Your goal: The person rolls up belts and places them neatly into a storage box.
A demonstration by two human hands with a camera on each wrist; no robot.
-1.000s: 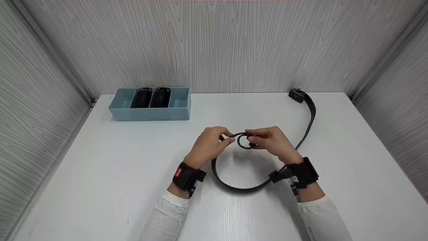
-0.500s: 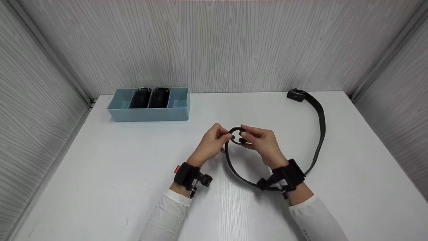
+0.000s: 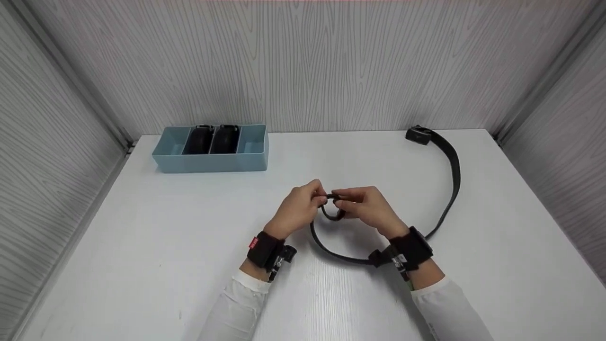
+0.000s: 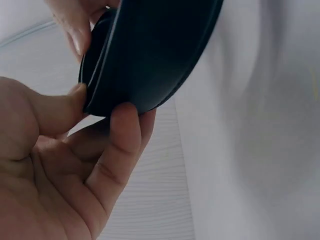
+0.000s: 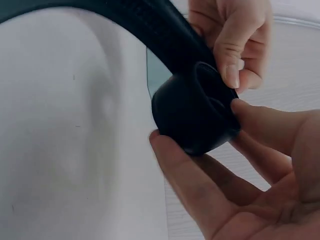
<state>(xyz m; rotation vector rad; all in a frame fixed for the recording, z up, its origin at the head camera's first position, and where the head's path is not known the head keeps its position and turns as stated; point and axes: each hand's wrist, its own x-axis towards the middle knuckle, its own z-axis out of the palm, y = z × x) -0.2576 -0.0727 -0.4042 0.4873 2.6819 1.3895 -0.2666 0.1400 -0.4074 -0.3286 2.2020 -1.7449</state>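
Note:
A long black belt (image 3: 455, 175) lies in a wide curve on the white table, its buckle (image 3: 418, 135) at the back right. Its other end is bent into a small coil (image 5: 182, 112), raised off the table between both hands. My left hand (image 3: 296, 208) pinches the strap at the coil's left side, thumb against the fingers. From the right, my right hand (image 3: 371, 208) holds the coil between thumb and fingers. In the left wrist view the broad face of the strap (image 4: 160, 50) rises from my left fingertips. Part of the belt is hidden behind my right wrist.
A blue divided box (image 3: 213, 163) stands at the back left. Two rolled black belts (image 3: 199, 140) sit in its middle compartments. Grey wood-grain panels (image 3: 303, 66) enclose the table at the back and sides. Each wrist wears a black strap with a camera.
The coil has shifted left, and my right hand has moved left with it, closer to my left hand. The belt's right-hand curve has swung outward to the right.

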